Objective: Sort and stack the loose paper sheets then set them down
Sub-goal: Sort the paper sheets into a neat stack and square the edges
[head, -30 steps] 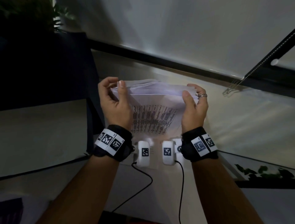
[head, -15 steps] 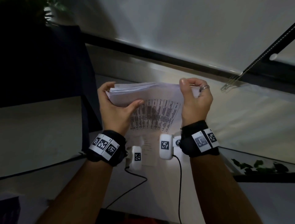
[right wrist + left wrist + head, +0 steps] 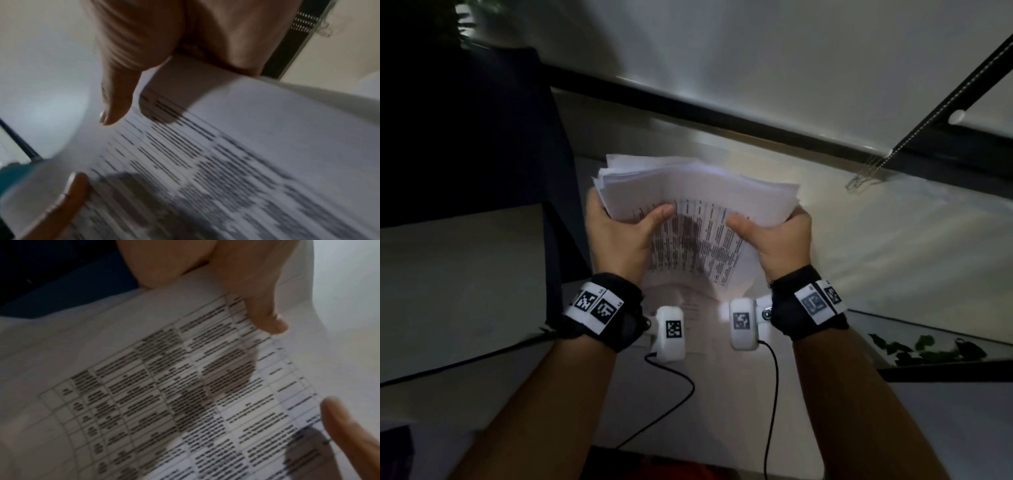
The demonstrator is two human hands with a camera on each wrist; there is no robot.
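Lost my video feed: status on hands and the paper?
Left hand and right hand both grip the paper stack, thumbs on top. Stack held up, edges uneven, not set down. Nothing in the way.

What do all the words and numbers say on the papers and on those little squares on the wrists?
Printed table on the top sheet of the white paper stack: rows of black text, too blurred to read in any view.
Black-and-white square code tags on the black wristbands and the white wrist camera boxes: patterns only, no letters or numbers.
Nothing else in view carries readable writing.

Paper stack (image 3: 698, 202) between left hand (image 3: 619, 236) and right hand (image 3: 780, 240) — above table (image 3: 465, 274)
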